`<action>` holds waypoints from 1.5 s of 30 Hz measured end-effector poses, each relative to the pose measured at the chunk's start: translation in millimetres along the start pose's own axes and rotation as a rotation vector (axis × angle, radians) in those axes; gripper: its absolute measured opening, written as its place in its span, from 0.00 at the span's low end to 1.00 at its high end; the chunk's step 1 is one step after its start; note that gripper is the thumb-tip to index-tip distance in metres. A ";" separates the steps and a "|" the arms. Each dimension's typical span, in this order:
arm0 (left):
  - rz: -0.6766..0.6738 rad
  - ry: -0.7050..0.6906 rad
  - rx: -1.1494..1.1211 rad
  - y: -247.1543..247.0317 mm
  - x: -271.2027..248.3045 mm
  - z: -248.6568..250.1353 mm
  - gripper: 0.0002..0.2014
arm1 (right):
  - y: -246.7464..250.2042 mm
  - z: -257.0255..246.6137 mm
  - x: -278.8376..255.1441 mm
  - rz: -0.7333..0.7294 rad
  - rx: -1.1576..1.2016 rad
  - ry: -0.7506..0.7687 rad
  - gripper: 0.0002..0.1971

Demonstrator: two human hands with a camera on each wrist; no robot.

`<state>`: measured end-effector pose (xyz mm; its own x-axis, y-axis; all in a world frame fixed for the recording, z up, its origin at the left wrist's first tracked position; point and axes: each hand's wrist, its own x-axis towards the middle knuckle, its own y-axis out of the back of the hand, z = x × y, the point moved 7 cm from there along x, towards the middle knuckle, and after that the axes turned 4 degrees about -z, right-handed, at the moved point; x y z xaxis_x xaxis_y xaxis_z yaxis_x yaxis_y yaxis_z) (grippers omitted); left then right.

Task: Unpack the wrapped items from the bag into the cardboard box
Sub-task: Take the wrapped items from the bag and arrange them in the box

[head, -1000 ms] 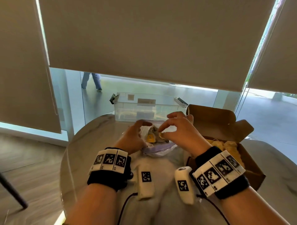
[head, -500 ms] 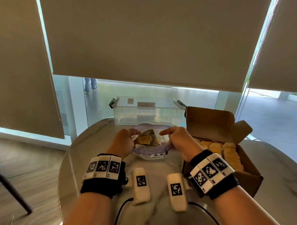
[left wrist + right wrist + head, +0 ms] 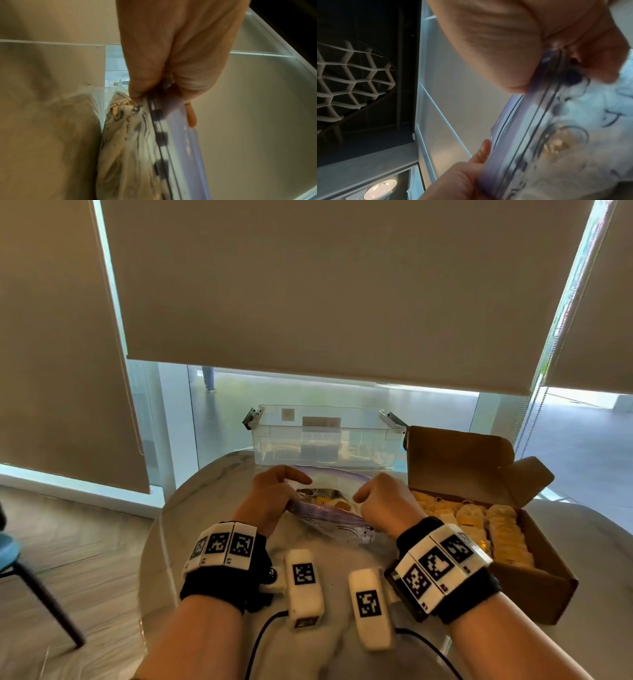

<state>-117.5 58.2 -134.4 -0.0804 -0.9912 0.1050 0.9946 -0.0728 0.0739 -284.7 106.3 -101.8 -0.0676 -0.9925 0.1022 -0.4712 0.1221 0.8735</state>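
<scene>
A clear zip bag (image 3: 330, 517) with a purple zip strip stands on the round table, its mouth spread wide. My left hand (image 3: 274, 494) pinches the bag's left rim (image 3: 159, 115). My right hand (image 3: 380, 501) pinches the right rim (image 3: 544, 86). Yellow wrapped items (image 3: 325, 499) show inside the bag through its open mouth. The cardboard box (image 3: 534, 587) sits to the right with its lid flaps up, and rows of yellow wrapped items (image 3: 479, 518) lie packed in it.
A clear plastic tub (image 3: 325, 436) with latch handles stands just behind the bag. The marble table's (image 3: 212, 494) rounded edge curves off to the left. A blue chair (image 3: 20, 556) stands on the wooden floor at far left. Roller blinds hang above the window.
Both hands went from reaching into the bag's mouth to gripping its rims and pulling them apart. The bag's mouth now stands wider open and tilted towards the box.
</scene>
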 end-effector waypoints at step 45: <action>-0.369 -0.225 0.642 -23.1 -7.2 2.5 0.48 | -69.9 -21.9 39.3 -0.443 -0.261 0.102 0.26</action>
<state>-140.0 67.3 -134.4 -0.4788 -0.8640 0.1561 0.6736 -0.2475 0.6965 -235.1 58.5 -148.4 0.1804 -0.9459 -0.2698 -0.1997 -0.3038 0.9316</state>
